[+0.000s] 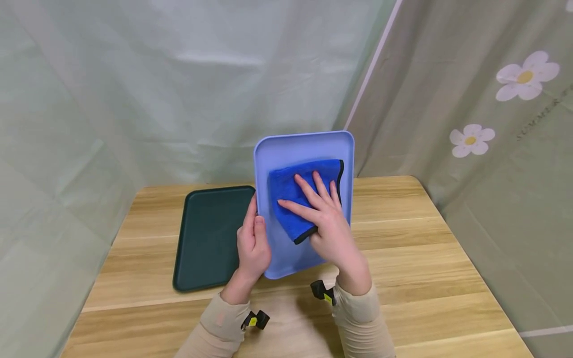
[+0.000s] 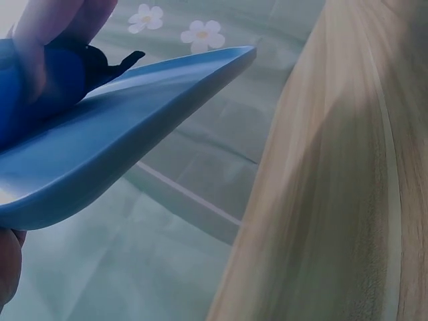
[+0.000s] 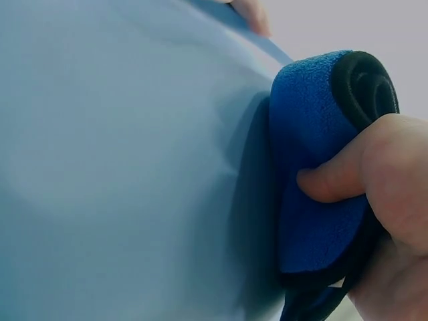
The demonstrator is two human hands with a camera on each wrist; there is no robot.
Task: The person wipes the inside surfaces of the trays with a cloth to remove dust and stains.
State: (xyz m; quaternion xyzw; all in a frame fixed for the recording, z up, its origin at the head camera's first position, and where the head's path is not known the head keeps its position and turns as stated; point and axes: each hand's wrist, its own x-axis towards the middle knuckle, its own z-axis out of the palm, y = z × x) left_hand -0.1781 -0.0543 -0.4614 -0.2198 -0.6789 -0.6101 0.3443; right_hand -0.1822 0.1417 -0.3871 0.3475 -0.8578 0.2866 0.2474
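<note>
A light blue tray (image 1: 304, 146) with a raised rim is held tilted up above the table. My left hand (image 1: 253, 244) grips its left edge, thumb on the front side and fingers partly hidden behind. Against the tray's inner face lies a folded blue cloth (image 1: 291, 176) with black edging. My right hand (image 1: 329, 226) presses this cloth with spread fingers; the right wrist view shows the thumb (image 3: 334, 177) holding the folded cloth (image 3: 307, 100) from the side. In the left wrist view the tray (image 2: 134, 127) appears edge-on, with the right fingers over the cloth.
A dark green tray (image 1: 208, 238) lies flat on the wooden table (image 1: 416, 263), left of the raised tray and partly behind my left hand. Pale curtains (image 1: 201, 89) stand behind and beside the table, with flowers printed on the right one. Both wrists wear small black devices (image 1: 322, 291).
</note>
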